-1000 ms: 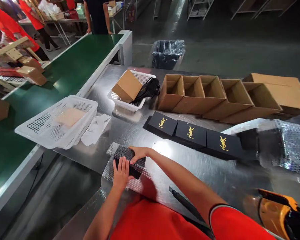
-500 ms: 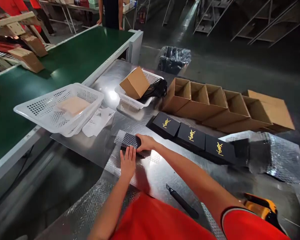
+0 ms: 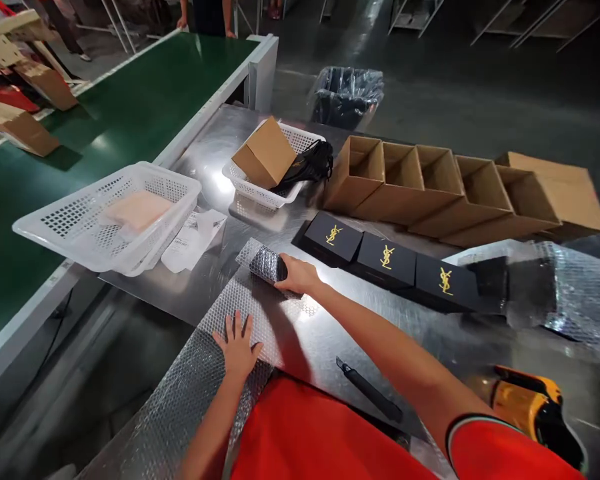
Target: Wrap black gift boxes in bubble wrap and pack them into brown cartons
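A small black box (image 3: 269, 264), partly wrapped in bubble wrap, lies on the metal table near the middle. My right hand (image 3: 298, 275) is closed around its right end. Below and to the left, my left hand (image 3: 239, 348) lies flat with spread fingers on the bubble wrap sheet (image 3: 200, 360), which runs from the box to the table's front edge. To the right of the hands is a black cutter knife (image 3: 369, 389). Three black boxes with gold letters (image 3: 386, 259) stand in a row behind my right forearm.
Open cardboard boxes (image 3: 440, 193) line the back right. Two white baskets (image 3: 177, 179) (image 3: 280, 200) and a paper slip (image 3: 193, 241) are on the left. A green conveyor (image 3: 145, 100) runs behind. An orange-black tape dispenser (image 3: 527, 407) and bubble-wrapped items (image 3: 570, 287) are at right.
My left hand has left the wrapped box and moved down onto the sheet, its fingers now spread. My right hand still holds the box, now turned slightly. The whole view has shifted a little.
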{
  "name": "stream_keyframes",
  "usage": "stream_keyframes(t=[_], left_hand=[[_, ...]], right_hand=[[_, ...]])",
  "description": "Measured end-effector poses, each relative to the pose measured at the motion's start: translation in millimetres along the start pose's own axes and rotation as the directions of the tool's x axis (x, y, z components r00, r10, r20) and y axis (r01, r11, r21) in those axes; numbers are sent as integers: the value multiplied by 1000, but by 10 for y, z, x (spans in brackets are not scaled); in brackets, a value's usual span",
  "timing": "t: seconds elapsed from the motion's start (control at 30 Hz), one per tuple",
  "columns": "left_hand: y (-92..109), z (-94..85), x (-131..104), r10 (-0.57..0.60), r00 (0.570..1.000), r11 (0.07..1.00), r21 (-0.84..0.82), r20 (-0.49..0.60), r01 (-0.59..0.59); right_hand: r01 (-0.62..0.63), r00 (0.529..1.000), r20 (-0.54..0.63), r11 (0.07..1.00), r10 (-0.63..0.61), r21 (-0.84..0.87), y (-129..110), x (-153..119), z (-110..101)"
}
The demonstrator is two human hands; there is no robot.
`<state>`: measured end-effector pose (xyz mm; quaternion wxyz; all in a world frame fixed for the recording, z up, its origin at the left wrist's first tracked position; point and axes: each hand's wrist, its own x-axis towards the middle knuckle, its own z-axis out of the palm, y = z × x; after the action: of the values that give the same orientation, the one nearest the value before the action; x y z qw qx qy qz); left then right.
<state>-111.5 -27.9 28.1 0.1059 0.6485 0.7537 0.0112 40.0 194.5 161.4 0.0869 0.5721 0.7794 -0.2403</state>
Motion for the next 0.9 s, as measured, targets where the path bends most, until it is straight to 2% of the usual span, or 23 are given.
stream_keyframes(t=[0.07, 0.17, 0.23, 0.3, 0.33, 0.4, 0.47, 0.5, 0.6, 0.67, 0.73, 0.9], left_hand=[[-77, -65, 17, -9, 1000, 1000, 16, 13, 9], [-136, -174, 77, 12, 1000, 1000, -28, 29, -11], [-157, -246, 117, 7, 999, 993, -118, 31, -3], [-157, -305, 145, -52, 998, 956, -289, 23, 57], [-143, -324, 155, -111, 994, 895, -432, 23, 110], [-83, -331, 178, -237, 969, 652, -729, 66, 209], [5, -294, 216, -293, 945, 383, -888, 144, 254], [48, -261, 241, -294, 940, 299, -917, 176, 265], [104, -152, 334, -263, 936, 208, -933, 234, 292], [58, -103, 374, -254, 929, 185, -930, 268, 318], [-33, -94, 355, -254, 924, 211, -917, 284, 340], [-213, -239, 6, -224, 948, 380, -875, 226, 298]], right_hand=[[-2, 999, -33, 1000, 2, -9, -93, -110, 107], [17, 990, -141, 999, -21, -30, -301, -341, 403], [18, 975, -220, 998, -30, -55, -453, -487, 652], [-6, 961, -275, 997, -14, -72, -587, -590, 894], [-20, 955, -297, 997, -2, -73, -643, -622, 1001], [-48, 940, -341, 997, 25, -60, -731, -647, 1182], [-73, 924, -378, 997, 56, -32, -792, -639, 1328], [-86, 919, -387, 996, 73, -16, -816, -629, 1394], [-134, 915, -383, 991, 129, 14, -874, -598, 1583], [-173, 909, -380, 985, 169, 23, -908, -583, 1694], [-193, 906, -379, 981, 188, 26, -938, -576, 1776], [-158, 914, -379, 987, 145, -3, -984, -613, 1779]])
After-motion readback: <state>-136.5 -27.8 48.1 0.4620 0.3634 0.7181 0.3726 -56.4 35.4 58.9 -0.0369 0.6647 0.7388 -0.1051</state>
